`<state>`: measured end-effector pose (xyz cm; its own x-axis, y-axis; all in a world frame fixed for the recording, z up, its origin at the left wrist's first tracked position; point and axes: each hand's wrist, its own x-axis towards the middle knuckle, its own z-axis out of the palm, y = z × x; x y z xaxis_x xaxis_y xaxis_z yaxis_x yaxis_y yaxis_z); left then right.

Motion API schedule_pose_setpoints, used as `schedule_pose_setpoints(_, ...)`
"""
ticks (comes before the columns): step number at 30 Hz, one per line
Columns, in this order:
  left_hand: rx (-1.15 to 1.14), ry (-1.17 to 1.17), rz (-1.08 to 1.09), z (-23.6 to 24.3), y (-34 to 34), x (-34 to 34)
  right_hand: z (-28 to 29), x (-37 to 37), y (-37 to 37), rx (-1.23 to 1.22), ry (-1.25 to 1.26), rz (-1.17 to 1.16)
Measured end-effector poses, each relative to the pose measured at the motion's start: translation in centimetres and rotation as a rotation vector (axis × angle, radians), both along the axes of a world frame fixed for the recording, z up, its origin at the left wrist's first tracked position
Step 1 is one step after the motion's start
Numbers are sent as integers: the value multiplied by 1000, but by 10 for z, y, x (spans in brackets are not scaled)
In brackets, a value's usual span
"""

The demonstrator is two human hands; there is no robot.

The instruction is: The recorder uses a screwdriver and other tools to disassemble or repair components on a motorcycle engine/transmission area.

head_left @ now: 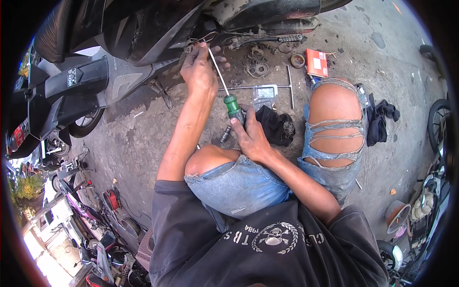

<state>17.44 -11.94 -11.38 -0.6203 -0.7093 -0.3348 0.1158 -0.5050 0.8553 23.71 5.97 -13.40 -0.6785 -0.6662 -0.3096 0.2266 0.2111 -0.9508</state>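
My right hand (251, 136) is wrapped round the green and dark handle of a screwdriver (231, 104). Its long thin shaft slants up and left to the underside of a black scooter (143, 31). My left hand (198, 69) is raised against the scooter's lower body, close to the shaft's tip. Its thumb and forefinger close around a small part there, too hidden to name, while the other fingers curl behind the shaft. A thin bent metal piece (206, 38) shows just above these fingertips.
On the dirty ground lie a T-handle wrench (290, 88), a ring-shaped metal part (259, 70), a round tin (297, 60), an orange-red box (316, 63), a clear package (265, 95) and a black cloth (275, 125). More motorcycles stand left and right. My bent knees flank the black cloth.
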Motion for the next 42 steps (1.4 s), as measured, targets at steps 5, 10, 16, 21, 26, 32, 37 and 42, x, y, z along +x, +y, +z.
schedule_pose_setpoints(5, -41, -97, -18, 6, 6, -4, -1, 1, 0, 17, -9, -8)
schedule_pose_setpoints(10, -82, -45, -123, 1, 2, -5, -4, -7, -16, -19, 43, -75)
schedule_pose_setpoints(16, -94, 34, -313, -6, -3, -12, 3, -30, -38, -14, 34, -143)
schedule_pose_setpoints(21, 34, 218, -303, -23, -9, -14, -2, -35, -39, 32, 19, -133)
schedule_pose_setpoints(26, 75, 234, -309, -23, -10, -16, -8, -38, -42, 8, 162, -192)
schedule_pose_setpoints(32, 107, 224, -299, -21, -11, -17, -6, -45, -47, 16, 151, -197)
schedule_pose_setpoints(37, 118, 205, -276, -22, -9, -19, -11, -50, -47, 25, 211, -197)
schedule_pose_setpoints(42, 10, 147, -245, -25, -18, -19, 8, -54, -52, 22, 147, -172)
